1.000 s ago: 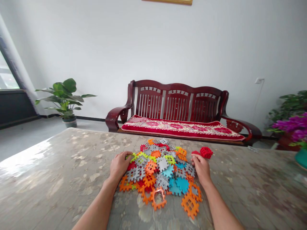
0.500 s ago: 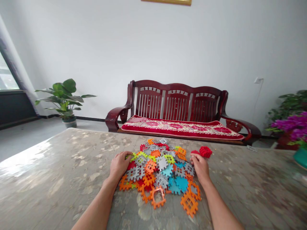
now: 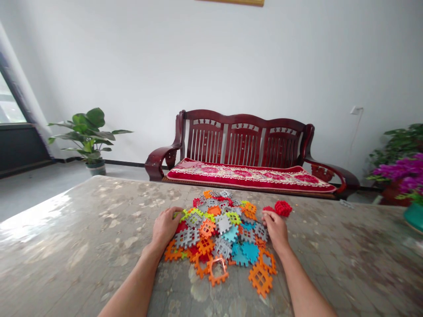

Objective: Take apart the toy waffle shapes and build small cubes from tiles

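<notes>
A loose heap of interlocking plastic tiles with notched edges lies on the table, in grey, orange, blue, red and yellow-green. At its left edge rests my left hand, fingers curved and thumb a little apart, close to a yellow-green tile. My right hand lies on the right side of the heap with its fingers curled in; what they hold, if anything, is hidden. Just beyond it is a bumpy red rose-like object. Nearest to me are an orange frame tile and an orange window tile.
A patterned grey cloth covers the table. Behind it stands a dark wooden bench with a red floral cover. A potted plant is on the floor at left; purple flowers in a teal pot stand at right.
</notes>
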`<state>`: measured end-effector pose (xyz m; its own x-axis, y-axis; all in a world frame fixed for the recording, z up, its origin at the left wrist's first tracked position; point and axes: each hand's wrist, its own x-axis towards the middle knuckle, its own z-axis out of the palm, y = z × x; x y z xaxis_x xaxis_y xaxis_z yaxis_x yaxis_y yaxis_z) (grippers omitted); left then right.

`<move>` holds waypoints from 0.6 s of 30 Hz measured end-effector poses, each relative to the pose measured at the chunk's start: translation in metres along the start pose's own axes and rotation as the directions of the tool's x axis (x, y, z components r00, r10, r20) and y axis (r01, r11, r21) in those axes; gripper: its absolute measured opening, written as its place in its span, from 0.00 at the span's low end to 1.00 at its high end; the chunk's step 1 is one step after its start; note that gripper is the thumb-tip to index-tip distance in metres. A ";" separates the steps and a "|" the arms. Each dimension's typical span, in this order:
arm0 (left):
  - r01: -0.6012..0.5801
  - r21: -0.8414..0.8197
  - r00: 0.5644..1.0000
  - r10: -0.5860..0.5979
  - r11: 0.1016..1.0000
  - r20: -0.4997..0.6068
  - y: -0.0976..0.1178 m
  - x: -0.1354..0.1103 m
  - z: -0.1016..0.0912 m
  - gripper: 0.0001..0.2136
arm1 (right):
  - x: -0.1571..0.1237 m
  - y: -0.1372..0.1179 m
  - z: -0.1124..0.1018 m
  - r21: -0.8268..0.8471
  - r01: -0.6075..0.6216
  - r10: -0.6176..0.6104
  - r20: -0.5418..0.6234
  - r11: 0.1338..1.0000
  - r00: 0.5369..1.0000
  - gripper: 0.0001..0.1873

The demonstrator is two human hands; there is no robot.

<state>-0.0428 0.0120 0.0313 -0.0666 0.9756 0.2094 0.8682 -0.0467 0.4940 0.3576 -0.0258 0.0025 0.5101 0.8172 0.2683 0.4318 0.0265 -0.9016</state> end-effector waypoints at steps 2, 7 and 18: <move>-0.030 -0.049 0.999 0.028 0.998 -0.029 0.007 -0.002 -0.004 0.14 | 0.000 0.001 0.000 0.003 -0.001 0.001 -0.003 1.000 1.000 0.23; -0.165 -0.229 0.986 0.163 0.959 -0.025 0.043 -0.009 -0.017 0.18 | 0.000 0.000 0.000 0.022 -0.002 0.002 -0.003 1.000 1.000 0.22; -0.391 0.038 0.843 0.341 0.920 0.415 0.113 -0.067 -0.016 0.61 | 0.002 0.003 0.001 0.037 -0.016 0.017 -0.010 0.999 1.000 0.24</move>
<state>0.0515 -0.0624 0.0868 0.4444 0.8958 -0.0053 0.8433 -0.4163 0.3399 0.3587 -0.0233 0.0000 0.5245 0.8119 0.2564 0.3957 0.0342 -0.9177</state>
